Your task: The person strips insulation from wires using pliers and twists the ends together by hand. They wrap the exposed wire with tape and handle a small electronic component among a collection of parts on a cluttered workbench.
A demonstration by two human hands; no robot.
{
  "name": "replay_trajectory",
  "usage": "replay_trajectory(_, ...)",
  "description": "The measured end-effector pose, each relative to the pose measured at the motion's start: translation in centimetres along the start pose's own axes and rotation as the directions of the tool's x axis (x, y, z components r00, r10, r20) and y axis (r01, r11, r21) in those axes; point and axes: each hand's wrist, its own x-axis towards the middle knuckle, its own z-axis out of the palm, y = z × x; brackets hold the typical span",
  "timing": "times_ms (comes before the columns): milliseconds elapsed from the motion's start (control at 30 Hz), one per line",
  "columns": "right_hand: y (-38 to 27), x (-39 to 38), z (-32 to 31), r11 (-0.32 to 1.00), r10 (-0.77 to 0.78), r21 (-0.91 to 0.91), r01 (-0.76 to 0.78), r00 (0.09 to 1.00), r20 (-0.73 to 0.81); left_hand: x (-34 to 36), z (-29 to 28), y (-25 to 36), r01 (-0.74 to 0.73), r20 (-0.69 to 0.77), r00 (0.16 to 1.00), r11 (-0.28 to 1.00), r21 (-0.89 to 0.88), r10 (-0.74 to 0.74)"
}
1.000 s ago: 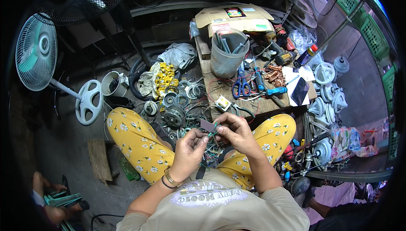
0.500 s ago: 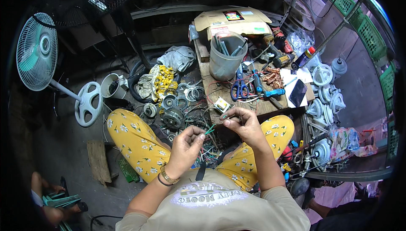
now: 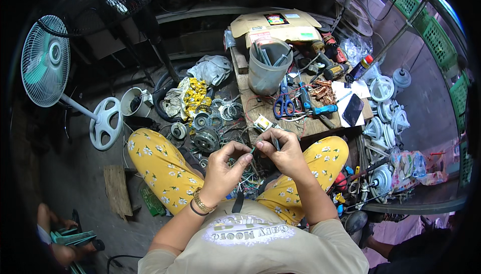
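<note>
My left hand [image 3: 228,166] is closed, pinching a thin green wire [image 3: 253,150] in front of me, above my lap. My right hand [image 3: 278,151] is closed close to its right, at the wire's other end; a small grey item shows among its fingers, too small to name. A loose tangle of coloured wires [image 3: 248,178] lies below my hands between my knees. Just beyond them, on the wooden bench [image 3: 320,128], are a small white-and-yellow part [image 3: 262,122] and blue-handled scissors [image 3: 284,104].
The bench holds a plastic bucket [image 3: 268,73], drills [image 3: 330,66], a phone [image 3: 352,109] and copper scrap [image 3: 323,91]. A standing fan [image 3: 45,61] and motor parts [image 3: 205,138] are left, white housings [image 3: 382,88] right. Another person's leg and arm [image 3: 62,249] show lower left.
The grey-purple flat piece seen between my fingers a second ago no longer shows as such. My hands moved apart with the green wire half a second ago and are now nearer together again.
</note>
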Motion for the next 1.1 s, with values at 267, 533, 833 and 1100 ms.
replay_trajectory(267,-0.8,-0.2,-0.6,0.996,-0.008,0.093,0.002,0.998,0.061,0.2,0.2,-0.3,0.072,-0.03,0.997,0.992,-0.108,-0.076)
replay_trajectory(533,-0.4,0.1,-1.0,0.994,0.017,0.106,-0.028,0.995,0.099,0.5,0.3,0.3,-0.069,-0.045,0.996,0.992,0.105,0.074)
replay_trajectory(833,0.8,0.0,-0.3,0.753,0.142,0.592,-0.288,0.949,0.281,1.5,0.5,-1.1,-0.184,-0.076,0.979,0.978,0.102,0.192)
replay_trajectory(1100,2.6,0.4,1.5,0.841,0.083,0.533,-0.097,0.995,0.049,1.0,1.4,-3.4,0.024,-0.119,0.99,0.936,-0.35,-0.07)
